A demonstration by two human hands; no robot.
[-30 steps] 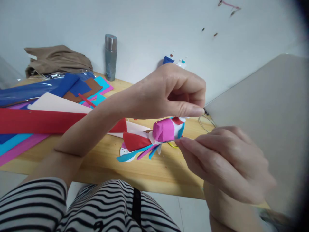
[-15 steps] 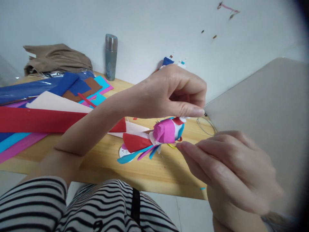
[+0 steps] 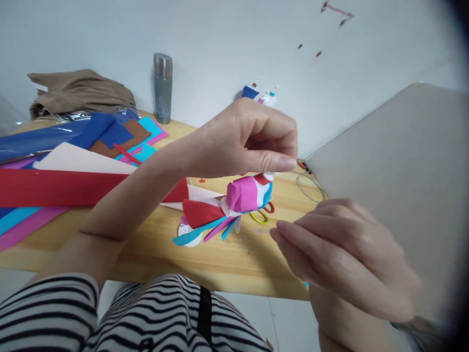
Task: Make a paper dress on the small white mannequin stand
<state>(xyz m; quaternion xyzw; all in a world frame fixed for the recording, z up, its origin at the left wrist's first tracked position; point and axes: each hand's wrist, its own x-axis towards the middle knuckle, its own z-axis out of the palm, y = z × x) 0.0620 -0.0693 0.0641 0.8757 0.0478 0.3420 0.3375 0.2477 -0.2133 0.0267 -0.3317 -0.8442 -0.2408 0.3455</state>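
Observation:
My left hand (image 3: 264, 142) reaches across above the table, thumb and fingers closed in a pinch. Directly beneath its fingertips is a colourful craft figure (image 3: 242, 194), with a pink wrapped middle, white, red and blue pieces at one end, and red, blue and pink strips fanning out at the other. The hand seems to grip its white and red end, though the exact contact is hidden. My right hand (image 3: 348, 259) is to the right, thumb and forefinger pressed together. A faint whitish smear shows beside those fingertips; what they hold is too small to make out.
Coloured sheets, including a long red strip (image 3: 69, 188), cover the left side. Behind are a brown cloth (image 3: 84, 93), a flask (image 3: 163, 90) and small bottles (image 3: 269, 99). A yellow ring handle (image 3: 259, 216) and a white disc (image 3: 188, 235) lie near the figure. A grey panel (image 3: 395, 161) borders the right.
The view has shifted slightly. My right hand's fingertips are a little farther from the figure, and more of the yellow ring shows. My left hand keeps its pinch over the figure.

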